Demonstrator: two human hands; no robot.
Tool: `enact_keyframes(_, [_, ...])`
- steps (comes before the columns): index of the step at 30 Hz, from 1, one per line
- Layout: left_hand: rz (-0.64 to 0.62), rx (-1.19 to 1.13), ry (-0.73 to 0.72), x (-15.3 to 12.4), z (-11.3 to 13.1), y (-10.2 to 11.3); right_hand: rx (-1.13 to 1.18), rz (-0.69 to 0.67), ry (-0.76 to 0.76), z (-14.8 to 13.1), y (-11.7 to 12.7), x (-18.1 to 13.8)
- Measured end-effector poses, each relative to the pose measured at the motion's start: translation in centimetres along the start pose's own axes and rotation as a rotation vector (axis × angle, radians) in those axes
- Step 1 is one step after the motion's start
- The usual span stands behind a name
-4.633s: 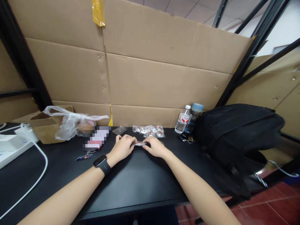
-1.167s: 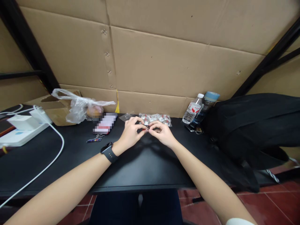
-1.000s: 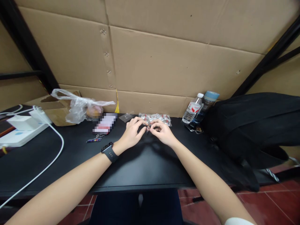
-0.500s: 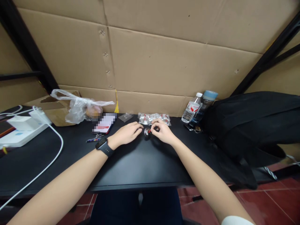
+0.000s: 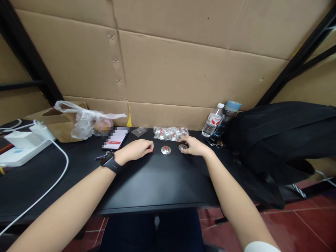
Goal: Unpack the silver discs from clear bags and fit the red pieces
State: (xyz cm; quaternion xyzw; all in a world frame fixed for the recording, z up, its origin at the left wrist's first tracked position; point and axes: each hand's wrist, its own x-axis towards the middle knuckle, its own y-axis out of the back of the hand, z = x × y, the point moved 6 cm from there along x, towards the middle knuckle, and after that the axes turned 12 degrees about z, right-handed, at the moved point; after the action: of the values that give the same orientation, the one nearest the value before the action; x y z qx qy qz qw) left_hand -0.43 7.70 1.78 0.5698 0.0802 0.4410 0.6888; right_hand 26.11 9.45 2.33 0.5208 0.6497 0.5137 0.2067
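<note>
A small silver disc with a red knob lies free on the black table, between my two hands. My left hand rests on the table just left of it. Its fingers are curled in, and a red speck shows at the fingertips. My right hand lies to the right of the disc, its fingertips pinched on a second silver disc. A pile of small clear packets with silver and red pieces sits just behind the hands. A black watch is on my left wrist.
An empty clear packet and a phone lie at the back left. Further left are a plastic bag, a cardboard box and a white power strip with its cable. Two bottles and a black backpack stand to the right.
My hands were together working on one small piece and have moved apart. One silver disc now lies free on the table. My right hand has moved right onto a second disc.
</note>
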Motion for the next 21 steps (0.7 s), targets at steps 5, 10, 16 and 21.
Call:
enact_keyframes(5, [0.109,0.016,0.005,0.4,0.4,0.5,0.047,-0.104,-0.116,1.3,-0.2,-0.2])
enact_keyframes(10, [0.171,-0.032,-0.028,0.7,1.2,0.8,0.082,-0.099,-0.133,1.5,-0.9,0.1])
enact_keyframes(16, [0.256,-0.015,-0.004,0.7,1.3,1.0,0.141,-0.104,-0.102,1.7,-1.7,0.4])
enact_keyframes(21, [0.29,0.064,-0.028,0.6,1.9,1.3,0.103,-0.041,-0.006,1.0,-1.2,0.3])
